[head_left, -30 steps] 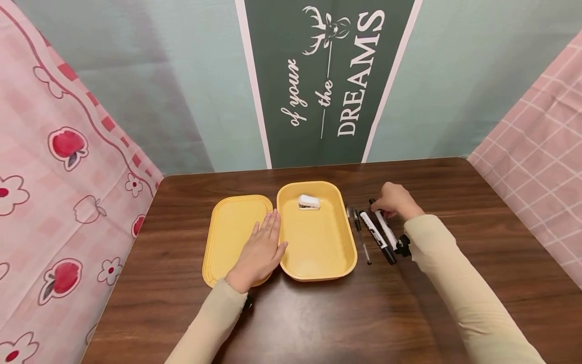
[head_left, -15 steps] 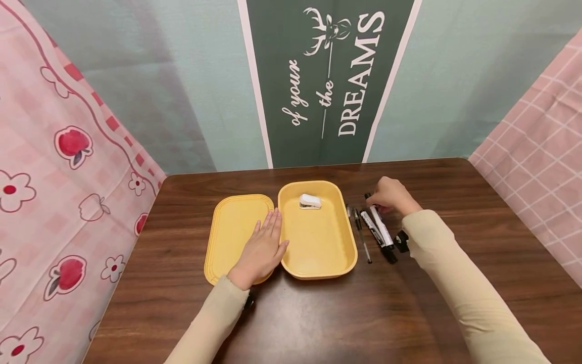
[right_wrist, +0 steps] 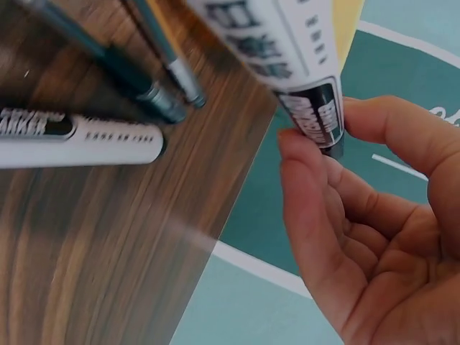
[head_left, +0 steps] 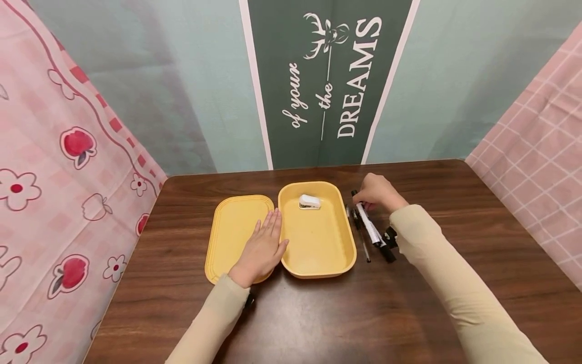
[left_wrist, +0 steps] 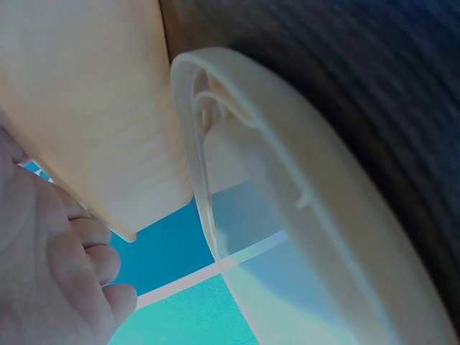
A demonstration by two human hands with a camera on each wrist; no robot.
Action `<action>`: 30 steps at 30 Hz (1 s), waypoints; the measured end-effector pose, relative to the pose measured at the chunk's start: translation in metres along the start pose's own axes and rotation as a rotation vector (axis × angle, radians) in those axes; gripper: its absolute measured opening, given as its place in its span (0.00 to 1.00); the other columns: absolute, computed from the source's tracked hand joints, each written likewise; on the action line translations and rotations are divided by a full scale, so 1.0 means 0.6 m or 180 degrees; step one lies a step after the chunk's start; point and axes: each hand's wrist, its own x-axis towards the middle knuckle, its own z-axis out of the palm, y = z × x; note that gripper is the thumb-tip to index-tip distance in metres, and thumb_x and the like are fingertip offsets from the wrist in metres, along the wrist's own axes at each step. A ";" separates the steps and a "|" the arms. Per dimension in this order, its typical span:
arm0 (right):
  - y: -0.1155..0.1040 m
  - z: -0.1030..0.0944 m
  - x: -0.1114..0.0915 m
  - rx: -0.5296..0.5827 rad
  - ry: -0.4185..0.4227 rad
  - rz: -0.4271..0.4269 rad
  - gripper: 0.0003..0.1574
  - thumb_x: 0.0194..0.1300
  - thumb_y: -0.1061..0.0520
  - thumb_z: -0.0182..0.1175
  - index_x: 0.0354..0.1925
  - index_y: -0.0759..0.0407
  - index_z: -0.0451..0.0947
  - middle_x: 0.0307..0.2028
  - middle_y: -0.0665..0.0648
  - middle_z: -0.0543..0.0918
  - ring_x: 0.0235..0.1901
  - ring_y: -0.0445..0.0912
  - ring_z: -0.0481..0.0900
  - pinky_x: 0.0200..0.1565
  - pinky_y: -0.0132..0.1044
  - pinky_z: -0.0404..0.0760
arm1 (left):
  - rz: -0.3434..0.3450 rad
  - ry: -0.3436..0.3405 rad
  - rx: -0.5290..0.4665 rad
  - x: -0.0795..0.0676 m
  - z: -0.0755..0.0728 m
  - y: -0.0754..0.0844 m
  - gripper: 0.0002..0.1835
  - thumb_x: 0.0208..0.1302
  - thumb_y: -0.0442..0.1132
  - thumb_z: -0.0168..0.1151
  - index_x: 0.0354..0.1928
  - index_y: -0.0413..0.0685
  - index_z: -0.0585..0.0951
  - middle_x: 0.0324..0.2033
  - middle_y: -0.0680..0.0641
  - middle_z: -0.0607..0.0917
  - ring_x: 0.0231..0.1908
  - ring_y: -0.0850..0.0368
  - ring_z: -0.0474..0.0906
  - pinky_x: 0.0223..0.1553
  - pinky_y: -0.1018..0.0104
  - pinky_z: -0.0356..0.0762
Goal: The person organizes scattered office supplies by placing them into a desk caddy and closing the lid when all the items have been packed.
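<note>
My right hand pinches a white whiteboard marker near its end, between thumb and fingertips. In the right wrist view this marker is lifted over the table, and a second white marker lies below it beside two thin pens. The yellow box stands left of the pens with a small white stapler inside at its far end. My left hand has straight fingers, set against the box's left wall and overlapping the yellow lid.
The dark wooden table ends at a hanging cloth backdrop with printed words. Patterned pink cloths hang at the left and right sides.
My right hand has picked up the marker and moved it left, toward the box, over the other marker. The left hand, box, lid and stapler stay in place.
</note>
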 end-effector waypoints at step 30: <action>-0.105 0.036 0.014 -0.0041 -0.0236 -0.0087 0.27 0.56 0.62 0.60 0.07 0.51 0.63 0.09 0.52 0.77 0.12 0.43 0.80 0.25 0.40 0.86 | -0.0005 0.0011 0.0009 0.001 -0.002 -0.001 0.38 0.78 0.48 0.45 0.78 0.31 0.50 0.80 0.36 0.51 0.80 0.42 0.47 0.79 0.44 0.49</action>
